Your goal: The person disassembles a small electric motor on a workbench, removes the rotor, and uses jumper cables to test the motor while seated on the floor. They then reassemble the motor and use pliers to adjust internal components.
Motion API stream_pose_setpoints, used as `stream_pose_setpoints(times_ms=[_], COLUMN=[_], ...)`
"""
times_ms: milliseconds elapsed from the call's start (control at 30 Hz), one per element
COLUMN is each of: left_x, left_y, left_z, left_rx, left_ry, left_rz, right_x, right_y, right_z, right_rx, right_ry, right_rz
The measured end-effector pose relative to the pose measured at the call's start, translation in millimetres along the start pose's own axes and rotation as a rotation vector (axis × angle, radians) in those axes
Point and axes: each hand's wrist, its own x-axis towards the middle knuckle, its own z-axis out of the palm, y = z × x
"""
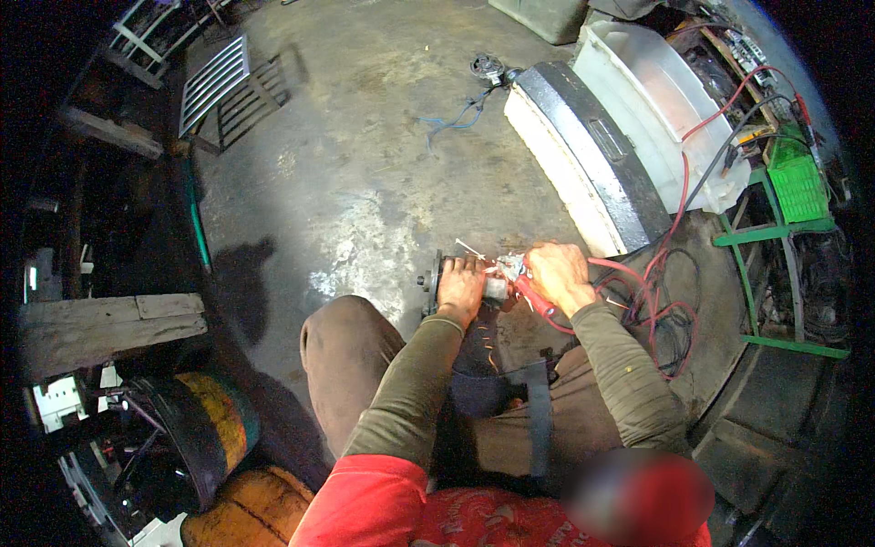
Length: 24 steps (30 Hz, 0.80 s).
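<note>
Two hands at work low over the floor [346,155], so going left to right: a thick plank [109,324] pokes in from the far left, with a slatted rack [214,87] further off and a dark drum [219,419] with a yellow band nearer, all well apart from the work, which probably leaves some elbow room. Then the left hand [460,287], fingers curled over a metal part [497,290], which sits between the two hands; my guess is that grip keeps it from rolling or twisting. Orange streaks [488,346] show just below, maybe sparks, hard to say. Right beside it a red tool [535,298] is angled in, with the right hand [558,275] wrapped around it from above, I'd guess for firm steering. Can't tell if its tip touches, too cluttered. Beyond that lies a long black-and-white panel [592,164], then a red cable [607,263] looping loosely, slack enough that it likely won't tug. Plastic bin [638,100], green frame [775,232] and green basket [800,182] line the right side, seemingly just stowed there.
</note>
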Motion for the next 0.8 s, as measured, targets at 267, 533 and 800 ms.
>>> stream_pose_setpoints(times_ms=[267,533,800], left_x=[2.7,1.1,2.0], left_y=[-0.3,-0.4,-0.3], left_z=[-2.3,-0.3,-1.1], left_rx=[0.077,0.038,0.03], left_ry=[-0.128,-0.058,-0.07], left_rz=[0.031,0.01,0.006], right_x=[1.5,-1.8,0.3], right_y=[1.0,5.4,0.2], right_z=[4.1,-7.7,-6.8], right_rx=[-0.008,0.024,0.041], right_ry=[0.025,0.041,0.048], right_rz=[-0.032,0.046,-0.017])
